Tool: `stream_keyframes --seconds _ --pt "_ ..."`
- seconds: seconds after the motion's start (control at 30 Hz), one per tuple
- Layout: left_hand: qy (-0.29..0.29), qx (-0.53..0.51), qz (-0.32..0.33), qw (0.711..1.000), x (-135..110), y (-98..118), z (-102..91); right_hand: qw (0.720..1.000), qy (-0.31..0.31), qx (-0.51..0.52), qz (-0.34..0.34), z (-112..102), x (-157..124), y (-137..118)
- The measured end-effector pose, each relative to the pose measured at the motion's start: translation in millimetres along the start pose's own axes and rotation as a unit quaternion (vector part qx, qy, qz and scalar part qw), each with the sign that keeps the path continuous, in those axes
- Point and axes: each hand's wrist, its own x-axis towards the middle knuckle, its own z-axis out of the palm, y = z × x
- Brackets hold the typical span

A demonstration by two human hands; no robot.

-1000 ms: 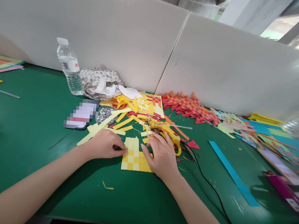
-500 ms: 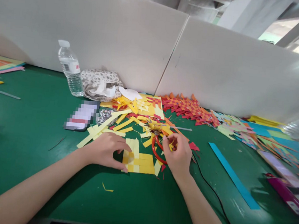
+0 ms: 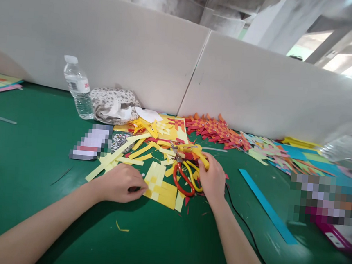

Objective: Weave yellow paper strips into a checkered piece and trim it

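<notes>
A woven square of yellow paper strips (image 3: pixel 161 186) lies on the green table (image 3: pixel 31 164). My left hand (image 3: pixel 120 182) rests on its left edge, fingers curled and pinching the paper. My right hand (image 3: pixel 213 178) is closed on a yellow-handled tool (image 3: pixel 199 161). Red-handled scissors (image 3: pixel 181 179) lie right beside that hand, by the woven piece. Loose yellow strips (image 3: pixel 125 152) are scattered just behind.
A water bottle (image 3: pixel 78 86), a patterned cloth pouch (image 3: pixel 112 104) and a phone (image 3: pixel 90 143) sit at the back left. Red-orange woven paper fish (image 3: pixel 216 129) line the white partition. A blue strip (image 3: pixel 265 205) and a black cable (image 3: pixel 247 228) lie to the right.
My right hand left the woven piece, moved right to the scissors and closed on the yellow-handled tool. The woven square turned slightly. My left hand stayed on its edge.
</notes>
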Motion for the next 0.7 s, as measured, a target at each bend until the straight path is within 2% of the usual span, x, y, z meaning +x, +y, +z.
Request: stream_keyframes --seconds 0.1,0.2,0.33,0.53,0.6,0.7 --pt "-0.015 -0.014 -0.012 1.0 0.1 -1.1 -0.7 1.0 0.021 0.001 0.008 3.3 3.3 8.7" --pt "-0.03 -0.012 -0.025 0.999 0.3 -1.5 -2.1 1.0 0.0 -0.012 0.007 8.0 4.3 12.2" --pt "-0.038 0.003 -0.029 0.999 1.1 -0.8 -3.2 1.0 -0.011 -0.021 0.003 8.5 2.6 5.5" --pt "-0.042 0.008 -0.024 0.999 0.8 -1.8 -2.4 0.999 0.034 -0.02 -0.01 -2.7 -0.1 -6.0" --pt "-0.043 0.016 -0.022 0.999 0.3 -2.3 -2.3 1.0 0.016 -0.014 -0.02 -7.7 -2.5 -8.5" --pt "-0.04 0.041 -0.01 0.998 0.0 -2.3 -1.5 0.997 -0.077 0.006 -0.03 -15.0 -9.1 -14.3"
